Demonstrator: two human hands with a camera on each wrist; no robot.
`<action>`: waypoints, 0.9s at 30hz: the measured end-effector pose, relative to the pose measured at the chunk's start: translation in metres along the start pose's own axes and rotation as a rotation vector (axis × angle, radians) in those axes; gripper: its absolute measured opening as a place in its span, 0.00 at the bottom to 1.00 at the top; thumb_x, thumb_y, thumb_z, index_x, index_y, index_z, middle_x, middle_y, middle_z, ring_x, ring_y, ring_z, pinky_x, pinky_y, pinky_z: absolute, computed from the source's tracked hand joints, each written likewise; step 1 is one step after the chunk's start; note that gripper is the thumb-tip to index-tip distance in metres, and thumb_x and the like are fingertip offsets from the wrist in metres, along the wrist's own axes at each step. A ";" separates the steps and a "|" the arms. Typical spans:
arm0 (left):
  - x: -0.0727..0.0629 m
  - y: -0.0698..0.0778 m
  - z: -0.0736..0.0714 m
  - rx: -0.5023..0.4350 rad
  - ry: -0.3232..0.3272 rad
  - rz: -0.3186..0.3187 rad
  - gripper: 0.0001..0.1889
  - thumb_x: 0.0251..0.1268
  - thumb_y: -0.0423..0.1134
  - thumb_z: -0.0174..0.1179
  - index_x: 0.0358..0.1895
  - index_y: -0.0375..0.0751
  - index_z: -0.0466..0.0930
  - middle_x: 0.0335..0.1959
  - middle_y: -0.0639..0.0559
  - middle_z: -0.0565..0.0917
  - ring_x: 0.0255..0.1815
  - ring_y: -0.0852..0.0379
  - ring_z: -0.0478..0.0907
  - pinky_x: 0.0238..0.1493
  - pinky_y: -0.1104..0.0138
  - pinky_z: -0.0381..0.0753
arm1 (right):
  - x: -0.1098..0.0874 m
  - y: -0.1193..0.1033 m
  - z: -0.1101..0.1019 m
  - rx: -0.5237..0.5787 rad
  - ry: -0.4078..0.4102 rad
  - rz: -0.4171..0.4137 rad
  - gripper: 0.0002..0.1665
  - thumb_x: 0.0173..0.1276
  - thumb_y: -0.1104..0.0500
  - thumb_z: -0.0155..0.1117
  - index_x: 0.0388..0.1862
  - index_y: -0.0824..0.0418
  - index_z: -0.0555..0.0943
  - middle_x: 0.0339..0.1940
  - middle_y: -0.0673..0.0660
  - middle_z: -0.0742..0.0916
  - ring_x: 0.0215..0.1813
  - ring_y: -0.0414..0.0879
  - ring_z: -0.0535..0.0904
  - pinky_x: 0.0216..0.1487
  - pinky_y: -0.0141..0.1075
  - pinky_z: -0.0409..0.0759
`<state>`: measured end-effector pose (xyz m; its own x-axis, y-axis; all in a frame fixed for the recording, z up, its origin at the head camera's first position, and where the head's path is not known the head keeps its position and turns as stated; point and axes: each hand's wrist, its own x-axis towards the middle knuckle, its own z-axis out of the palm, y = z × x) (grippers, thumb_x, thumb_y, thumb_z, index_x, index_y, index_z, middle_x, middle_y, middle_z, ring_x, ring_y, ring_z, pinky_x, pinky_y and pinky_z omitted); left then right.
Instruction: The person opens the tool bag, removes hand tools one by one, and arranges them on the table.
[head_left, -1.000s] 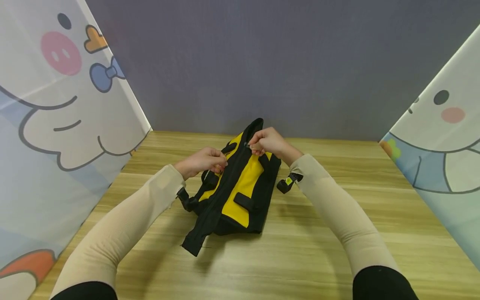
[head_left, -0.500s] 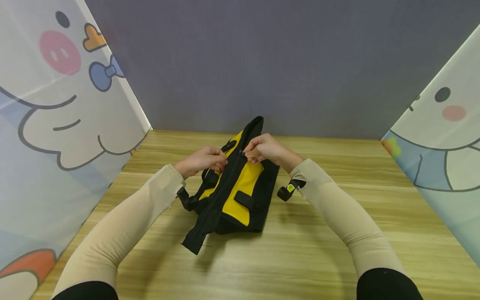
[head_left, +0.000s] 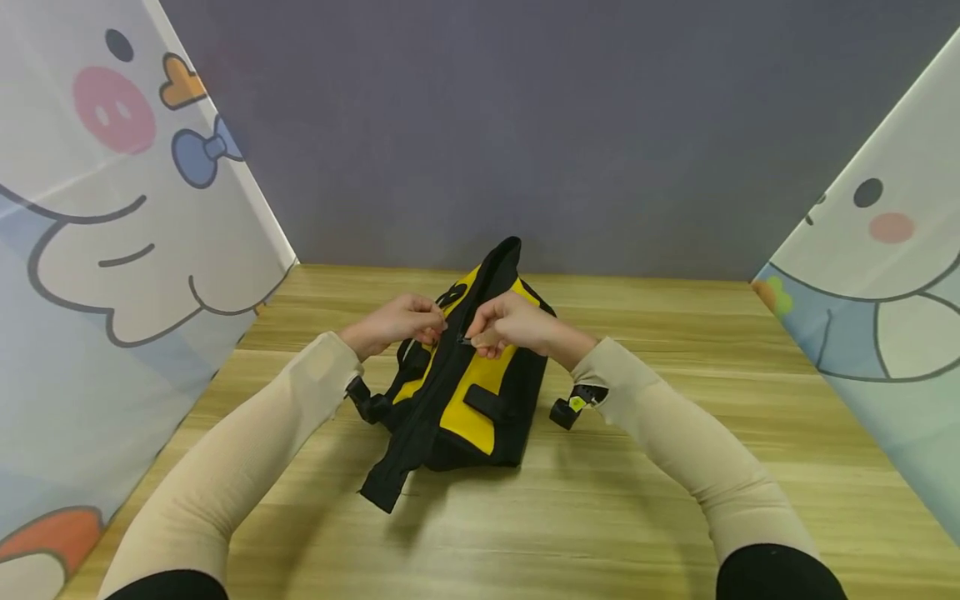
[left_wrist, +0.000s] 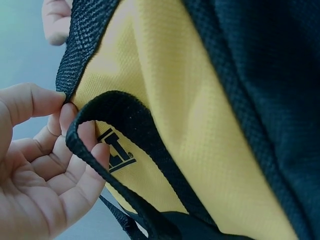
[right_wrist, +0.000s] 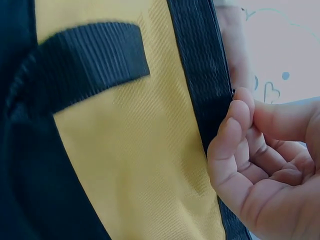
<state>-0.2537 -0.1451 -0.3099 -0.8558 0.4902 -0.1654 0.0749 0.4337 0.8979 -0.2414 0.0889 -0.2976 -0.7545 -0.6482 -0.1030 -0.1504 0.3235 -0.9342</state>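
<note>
A black and yellow tool bag (head_left: 467, 415) lies slanted on the table, its black zip strip facing up and a loose end hanging toward me. My left hand (head_left: 397, 325) pinches the black top edge (left_wrist: 75, 65) between thumb and forefinger. In the left wrist view a black strap loop (left_wrist: 125, 112) passes over its other fingers. On the opposite side of the strip, my right hand (head_left: 513, 325) pinches the small zip pull (head_left: 462, 339) at thumb and fingertips. The right wrist view shows the pull mostly hidden by the fingertips (right_wrist: 240, 110).
The bag stands on a wood-grain table (head_left: 637, 467). A dark grey panel (head_left: 480, 133) rises behind it. Cartoon-printed cloths hang at left (head_left: 67, 350) and right (head_left: 855, 333). Black straps (head_left: 371, 404) stick out at the bag's left side.
My right hand has slid toward me and to the left along the zip, bringing the pull with it. The left hand has kept its hold on the edge, almost unmoved.
</note>
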 end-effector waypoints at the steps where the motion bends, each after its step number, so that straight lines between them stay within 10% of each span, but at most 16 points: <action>1: -0.001 -0.001 0.000 0.000 0.003 0.002 0.13 0.76 0.34 0.49 0.48 0.25 0.79 0.41 0.43 0.81 0.44 0.50 0.80 0.55 0.53 0.81 | 0.000 0.000 0.003 0.003 -0.014 -0.007 0.04 0.68 0.73 0.60 0.36 0.73 0.82 0.24 0.57 0.85 0.26 0.46 0.81 0.33 0.40 0.85; 27: 0.000 -0.006 -0.002 -0.018 -0.004 0.066 0.10 0.76 0.32 0.50 0.42 0.29 0.79 0.35 0.47 0.80 0.40 0.53 0.79 0.52 0.53 0.82 | -0.021 0.003 0.037 -0.020 -0.071 -0.111 0.04 0.68 0.73 0.62 0.37 0.73 0.83 0.24 0.54 0.87 0.27 0.44 0.82 0.31 0.36 0.85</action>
<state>-0.2556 -0.1493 -0.3142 -0.8473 0.5201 -0.1075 0.1214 0.3868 0.9142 -0.2023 0.0783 -0.3108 -0.6857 -0.7274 -0.0239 -0.2436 0.2603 -0.9343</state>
